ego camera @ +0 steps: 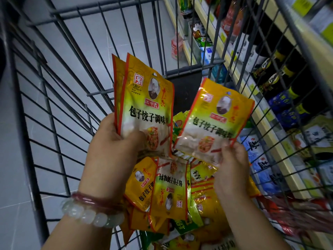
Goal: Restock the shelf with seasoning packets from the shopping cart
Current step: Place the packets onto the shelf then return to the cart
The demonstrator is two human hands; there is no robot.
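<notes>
Two hands are up over the shopping cart (59, 98), both w/ yellow seasoning packets. Left hand (111, 141) grips a fanned stack of packets (144, 98), at least two, maybe three, held upright; thumb is pressed across the front packet's lower part, fingers curled behind. Two bracelets sit on the left wrist: a pale bead bracelet (90, 214) and a dark red bangle (91, 200) just above it. Right hand (232, 165) pinches a single packet (214, 120) by its bottom right corner, thumb on the front, fingers behind; packet tilts to the right and sits just beside the left-hand stack, w/ a narrow gap btwn them.

Below the hands, a loose pile of packets (169, 192) lies in the cart basket toward its near right corner: same yellow kind mixed w/ some green-yellow ones, lying at all angles, a few upside down. A red-wrapped item (292, 215) lies near the cart's right edge, blurred, can't tell what it is.

Beyond the cart's right side wall runs the shelf (270, 123) w/ yellow price tags along its edges, dark bottles on an upper level, blue-white bags lower down. Grey floor tiles (86, 38) show through the cart's left and far sides.
</notes>
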